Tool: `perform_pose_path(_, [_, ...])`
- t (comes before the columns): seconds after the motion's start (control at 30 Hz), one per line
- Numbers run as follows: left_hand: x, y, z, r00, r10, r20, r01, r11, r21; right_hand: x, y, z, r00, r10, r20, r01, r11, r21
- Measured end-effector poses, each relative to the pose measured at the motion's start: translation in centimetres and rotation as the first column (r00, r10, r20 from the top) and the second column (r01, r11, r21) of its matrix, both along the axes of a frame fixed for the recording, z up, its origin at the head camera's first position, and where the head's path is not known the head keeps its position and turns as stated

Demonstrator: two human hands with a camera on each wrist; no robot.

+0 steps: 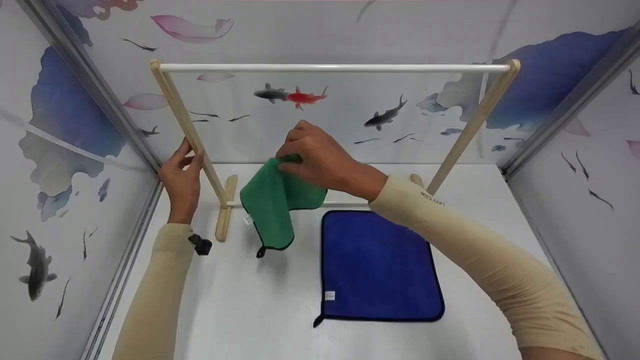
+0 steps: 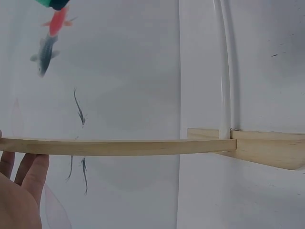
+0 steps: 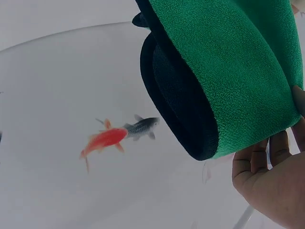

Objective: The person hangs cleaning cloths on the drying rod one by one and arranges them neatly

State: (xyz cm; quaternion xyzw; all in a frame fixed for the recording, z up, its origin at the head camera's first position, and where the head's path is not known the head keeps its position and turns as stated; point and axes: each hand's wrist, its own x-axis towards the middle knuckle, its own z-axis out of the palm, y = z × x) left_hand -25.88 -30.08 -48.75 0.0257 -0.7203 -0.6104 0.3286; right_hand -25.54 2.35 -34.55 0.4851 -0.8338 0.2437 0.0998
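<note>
My right hand [image 1: 317,157] pinches a green towel [image 1: 272,200] with dark edging by its upper part, in front of a drying rack. The towel hangs folded over, its hanging loop and a white tag low on the left. In the right wrist view, the towel [image 3: 233,71] shows a darker underside, with the right hand [image 3: 274,176] at its lower right edge. My left hand [image 1: 182,180] holds the rack's left wooden post [image 1: 177,107] between thumb and fingers. The left wrist view has the left hand [image 2: 24,191] at one end of this post [image 2: 119,147].
A blue towel [image 1: 377,270] with black edging lies flat on the white table [image 1: 240,310], partly under the right forearm. The rack's white top bar [image 1: 335,68] spans above the hands. Printed panels with fish [image 1: 305,96] enclose the back and sides.
</note>
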Motion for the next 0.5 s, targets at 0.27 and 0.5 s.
perform_pose_path(0.27, [-0.5, -0.8, -1.0, 1.0, 0.013, 0.017, -0.013, 1.0, -0.002, -1.0, -0.5, 2.5, 0.999, -0.039, 0.01, 0.04, 0.998, -0.047])
perform_pose_path(0.5, [0.3, 0.1, 0.4, 1.0, 0.017, 0.022, -0.016, 1.0, -0.021, -1.7, -0.7, 5.1, 0.999, -0.054, 0.011, 0.054, 0.997, -0.06])
